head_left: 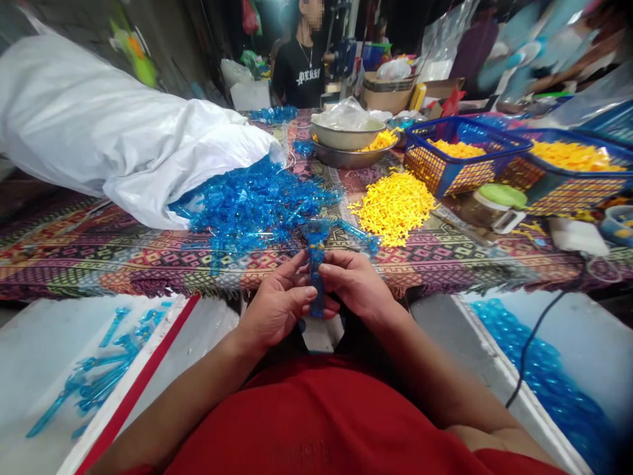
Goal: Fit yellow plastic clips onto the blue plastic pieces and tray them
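Note:
Both of my hands hold one translucent blue plastic piece (317,280) upright at the table's front edge. It has a long handle-like body and a wider top, with small yellow bits near the upper part. My left hand (279,300) grips the lower body, thumb across its front. My right hand (359,284) pinches it from the other side, thumb near the middle. Just beyond lies a heap of similar blue plastic parts (257,204), spilling from a large white sack (148,125). To its right sits a pile of small yellow plastic pieces (395,208).
Blue baskets of yellow pieces (420,158), stacked bowls (346,155) and a green-lidded jar (502,196) stand on the patterned cloth (123,264). Below left, a white box (54,343) holds blue pieces; below right, another box (583,323) holds blue round parts. A person (299,72) is across the table.

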Action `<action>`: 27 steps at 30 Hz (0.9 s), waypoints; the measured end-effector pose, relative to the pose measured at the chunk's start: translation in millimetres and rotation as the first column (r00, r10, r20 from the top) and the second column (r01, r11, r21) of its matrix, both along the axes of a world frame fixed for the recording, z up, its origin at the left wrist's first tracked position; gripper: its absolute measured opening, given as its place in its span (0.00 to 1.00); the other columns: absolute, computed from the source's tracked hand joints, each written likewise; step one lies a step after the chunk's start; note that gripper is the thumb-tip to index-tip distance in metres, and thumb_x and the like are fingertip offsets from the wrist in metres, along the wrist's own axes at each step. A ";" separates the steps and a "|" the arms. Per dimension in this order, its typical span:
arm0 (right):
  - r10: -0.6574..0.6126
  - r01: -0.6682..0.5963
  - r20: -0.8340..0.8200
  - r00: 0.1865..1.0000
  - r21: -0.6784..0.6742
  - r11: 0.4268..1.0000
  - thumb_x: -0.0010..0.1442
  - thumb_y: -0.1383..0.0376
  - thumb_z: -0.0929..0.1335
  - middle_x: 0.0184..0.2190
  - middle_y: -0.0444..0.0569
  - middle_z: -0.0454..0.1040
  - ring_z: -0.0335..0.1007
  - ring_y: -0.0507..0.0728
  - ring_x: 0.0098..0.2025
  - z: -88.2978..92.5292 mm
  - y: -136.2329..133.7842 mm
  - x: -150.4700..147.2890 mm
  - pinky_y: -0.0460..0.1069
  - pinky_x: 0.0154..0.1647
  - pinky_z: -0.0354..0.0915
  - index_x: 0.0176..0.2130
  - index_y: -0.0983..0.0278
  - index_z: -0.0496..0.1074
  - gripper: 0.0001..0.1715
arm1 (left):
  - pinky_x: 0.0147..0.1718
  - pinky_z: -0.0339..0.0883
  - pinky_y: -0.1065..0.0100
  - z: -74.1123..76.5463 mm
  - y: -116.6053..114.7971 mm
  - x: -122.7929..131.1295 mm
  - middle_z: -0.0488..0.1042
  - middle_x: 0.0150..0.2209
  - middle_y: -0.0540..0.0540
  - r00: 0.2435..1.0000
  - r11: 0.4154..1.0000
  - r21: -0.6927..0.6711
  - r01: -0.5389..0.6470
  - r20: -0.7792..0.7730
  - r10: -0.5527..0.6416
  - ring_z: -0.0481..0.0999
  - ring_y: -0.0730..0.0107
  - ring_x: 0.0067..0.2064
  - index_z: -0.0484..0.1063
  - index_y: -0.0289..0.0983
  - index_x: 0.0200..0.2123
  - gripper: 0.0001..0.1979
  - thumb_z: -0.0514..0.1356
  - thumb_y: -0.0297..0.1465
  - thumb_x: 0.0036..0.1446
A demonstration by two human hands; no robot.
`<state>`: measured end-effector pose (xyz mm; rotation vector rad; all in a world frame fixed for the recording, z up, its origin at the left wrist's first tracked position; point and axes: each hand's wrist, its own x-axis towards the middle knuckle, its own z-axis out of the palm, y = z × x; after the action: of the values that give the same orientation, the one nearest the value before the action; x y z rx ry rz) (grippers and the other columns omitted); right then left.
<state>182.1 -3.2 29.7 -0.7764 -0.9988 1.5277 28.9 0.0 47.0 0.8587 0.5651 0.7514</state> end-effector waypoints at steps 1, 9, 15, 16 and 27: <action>-0.004 0.004 -0.032 0.999 -0.007 1.000 0.51 0.63 0.71 0.17 0.40 0.65 0.58 0.47 0.17 -0.4 0.1 -0.8 0.43 0.16 0.55 0.28 0.66 0.71 0.08 | 0.30 0.74 0.58 -0.9 -0.8 -1.0 0.76 0.36 0.46 1.000 1.000 -0.003 0.011 0.002 -0.011 0.79 0.62 0.29 0.60 0.44 0.56 0.33 0.63 0.24 0.47; 0.081 -0.080 -0.082 0.993 0.014 0.997 0.51 0.64 0.71 0.21 0.43 0.70 0.62 0.48 0.18 -4.4 0.8 -0.6 0.43 0.19 0.59 0.31 0.67 0.72 0.09 | 0.29 0.74 0.57 -2.1 -5.6 -5.2 0.75 0.32 0.46 0.997 0.999 -0.012 0.052 0.049 -0.052 0.79 0.59 0.29 0.52 0.43 0.60 0.36 0.61 0.25 0.49; 0.072 -0.074 -0.122 0.990 -0.017 0.997 0.49 0.63 0.72 0.20 0.41 0.68 0.58 0.47 0.18 -2.6 -2.9 -1.0 0.43 0.18 0.57 0.33 0.66 0.72 0.11 | 0.32 0.73 0.57 -5.4 -5.3 -5.4 0.75 0.35 0.44 0.995 0.998 -0.024 0.064 0.073 -0.062 0.79 0.59 0.31 0.56 0.42 0.58 0.29 0.58 0.27 0.53; 0.068 -0.070 -0.123 0.990 -0.013 0.997 0.50 0.63 0.72 0.19 0.41 0.67 0.58 0.47 0.18 -2.2 -3.5 -1.7 0.43 0.18 0.57 0.33 0.65 0.72 0.11 | 0.32 0.73 0.56 -6.2 -5.3 -5.7 0.75 0.36 0.43 0.995 0.997 -0.028 0.066 0.072 -0.064 0.79 0.58 0.32 0.57 0.42 0.58 0.28 0.58 0.28 0.54; 0.011 -0.015 -0.133 0.991 -0.027 1.000 0.48 0.63 0.73 0.23 0.44 0.71 0.65 0.49 0.21 -7.0 0.4 -8.4 0.45 0.23 0.62 0.31 0.66 0.72 0.10 | 0.25 0.74 0.61 -5.7 -5.8 -9.1 0.75 0.30 0.45 0.995 0.995 -0.009 -0.095 -0.022 0.095 0.78 0.62 0.25 0.57 0.36 0.56 0.31 0.63 0.29 0.48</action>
<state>173.8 -2.8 22.7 -0.6798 -0.8869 1.5859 19.7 -5.8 41.3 0.8359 0.6320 0.8256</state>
